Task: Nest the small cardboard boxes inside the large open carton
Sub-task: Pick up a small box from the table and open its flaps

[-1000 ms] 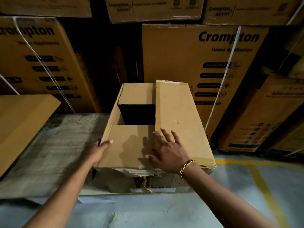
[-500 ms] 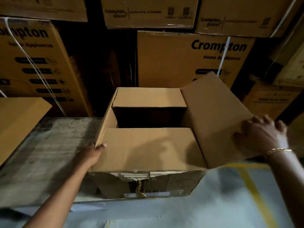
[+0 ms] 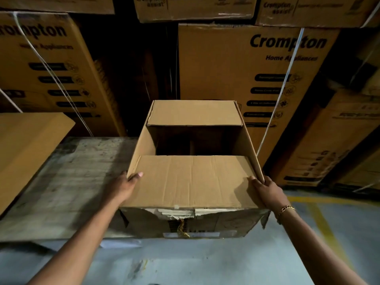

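Note:
The large brown carton [image 3: 144, 145] stands in front of me with its top open. Its near flap [image 3: 191, 179] and far flap [image 3: 194, 113] are folded inward, leaving a dark gap between them; what lies inside is hidden in shadow. My left hand [image 3: 125, 185] grips the carton's near left edge, thumb over the near flap. My right hand [image 3: 265, 189] holds the near right edge, thumb on the flap and fingers down the outer side. No small boxes are visible outside the carton.
A worn grey board [image 3: 67, 182] lies left of the carton, with a tan cardboard sheet [image 3: 24, 145] at the far left. Strapped Crompton cartons [image 3: 267, 64] are stacked behind and to the right. Grey floor with a yellow line [image 3: 322, 223] lies to the right.
The right-hand long flap, which lay over the top, was swung outward and down the side. My right hand moved from that flap to the carton's near right edge. My left hand stayed put.

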Motion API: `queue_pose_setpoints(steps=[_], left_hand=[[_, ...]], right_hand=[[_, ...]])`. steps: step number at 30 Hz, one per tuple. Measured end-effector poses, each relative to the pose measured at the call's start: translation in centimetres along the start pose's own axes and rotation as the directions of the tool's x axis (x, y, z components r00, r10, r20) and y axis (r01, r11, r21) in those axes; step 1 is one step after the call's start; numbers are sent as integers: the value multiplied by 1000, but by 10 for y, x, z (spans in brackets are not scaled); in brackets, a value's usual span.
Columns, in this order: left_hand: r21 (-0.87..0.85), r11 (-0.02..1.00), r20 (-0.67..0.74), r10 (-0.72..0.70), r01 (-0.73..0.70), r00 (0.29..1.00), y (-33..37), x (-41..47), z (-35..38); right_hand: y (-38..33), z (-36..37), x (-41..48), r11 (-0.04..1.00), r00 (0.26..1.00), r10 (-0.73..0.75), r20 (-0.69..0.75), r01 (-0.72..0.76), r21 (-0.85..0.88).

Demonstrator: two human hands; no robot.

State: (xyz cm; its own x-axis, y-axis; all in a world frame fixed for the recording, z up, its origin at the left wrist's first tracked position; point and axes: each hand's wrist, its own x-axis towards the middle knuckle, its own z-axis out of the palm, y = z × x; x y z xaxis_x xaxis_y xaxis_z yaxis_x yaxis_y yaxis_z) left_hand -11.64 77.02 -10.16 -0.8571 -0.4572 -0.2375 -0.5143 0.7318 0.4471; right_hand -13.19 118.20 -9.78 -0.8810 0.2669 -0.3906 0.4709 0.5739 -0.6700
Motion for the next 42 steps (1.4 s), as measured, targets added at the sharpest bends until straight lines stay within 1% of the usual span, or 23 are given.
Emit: queue_pose_setpoints(steps=[2, 6, 8, 10, 12, 13, 15, 16, 18, 19, 20, 21, 22, 23, 25, 27, 30, 33, 36, 38, 39, 41, 42], left_hand=[[35, 999, -4, -9, 9, 1000, -1, 0, 2], [116, 993, -6, -35, 36, 999, 0, 4, 2], [156, 987, 20, -35, 32, 999, 0, 5, -2], [132, 991, 39, -18, 12, 999, 0, 13, -7], [89, 996, 39, 25, -29, 999, 4, 31, -12], [68, 996, 39, 47, -50, 998, 9, 44, -13], [40, 996, 37, 79, -81, 996, 24, 74, -14], [30, 995, 35, 95, -96, 995, 33, 91, -13], [-13, 993, 38, 118, -117, 992, 51, 126, -11], [-36, 992, 48, 121, -119, 991, 59, 145, -10], [-48, 992, 57, 120, -117, 991, 65, 164, -9], [-49, 993, 71, 115, -111, 991, 69, 183, -9], [-49, 993, 82, 114, -110, 990, 72, 200, -9], [-47, 993, 93, 114, -110, 989, 75, 216, -9], [-30, 992, 100, 123, -120, 987, 84, 244, -7], [2, 994, 87, 112, -112, 990, 99, 267, -6], [25, 993, 62, 111, -113, 992, 127, 300, -7], [-4, 986, 41, 164, -164, 986, 145, 328, -10], [-16, 953, -20, 301, -302, 953, 169, 348, -15], [-24, 922, -95, 384, -387, 919, 186, 357, -21], [-42, 913, -118, 398, -405, 910, 194, 362, -24], [-68, 913, -120, 392, -402, 912, 205, 372, -26], [-55, 918, -101, 386, -392, 917, 208, 375, -26]], right_hand=[[3, 0, 5, 999, 1000, -23, -7, 23, -49], [3, -4, 16, 983, 998, -60, 33, 65, -170], [-2, -10, 27, 954, 988, -150, 22, 151, -260], [-19, -12, 41, 861, 948, -319, 3, 291, -418], [-48, -8, 57, 733, 887, -462, -16, 371, -571], [-64, -2, 65, 680, 866, -501, -8, 388, -622], [-96, 14, 84, 599, 854, -513, 85, 427, -677], [-110, 22, 96, 595, 870, -468, 152, 437, -675], [-129, 38, 122, 652, 901, -348, 260, 432, -623], [-136, 44, 137, 671, 908, -298, 293, 418, -612], [-142, 49, 150, 658, 912, -276, 304, 410, -632], [-149, 52, 164, 620, 913, -293, 283, 407, -671], [-157, 52, 175, 573, 908, -351, 231, 403, -714], [-167, 50, 187, 542, 885, -437, 163, 404, -737], [-193, 36, 207, 553, 820, -571, 31, 412, -724], [-221, 17, 227, 567, 772, -634, -43, 427, -704], [-255, -4, 261, 570, 775, -630, -44, 424, -704], [-274, -7, 291, 564, 800, -599, -21, 403, -721], [-285, 0, 311, 563, 825, -565, 5, 390, -729], [-291, 5, 320, 595, 843, -538, 4, 383, -707], [-293, 6, 324, 616, 852, -524, 0, 379, -691], [-296, 8, 332, 652, 873, -488, 8, 370, -662], [-297, 9, 335, 663, 881, -472, 23, 372, -650]])
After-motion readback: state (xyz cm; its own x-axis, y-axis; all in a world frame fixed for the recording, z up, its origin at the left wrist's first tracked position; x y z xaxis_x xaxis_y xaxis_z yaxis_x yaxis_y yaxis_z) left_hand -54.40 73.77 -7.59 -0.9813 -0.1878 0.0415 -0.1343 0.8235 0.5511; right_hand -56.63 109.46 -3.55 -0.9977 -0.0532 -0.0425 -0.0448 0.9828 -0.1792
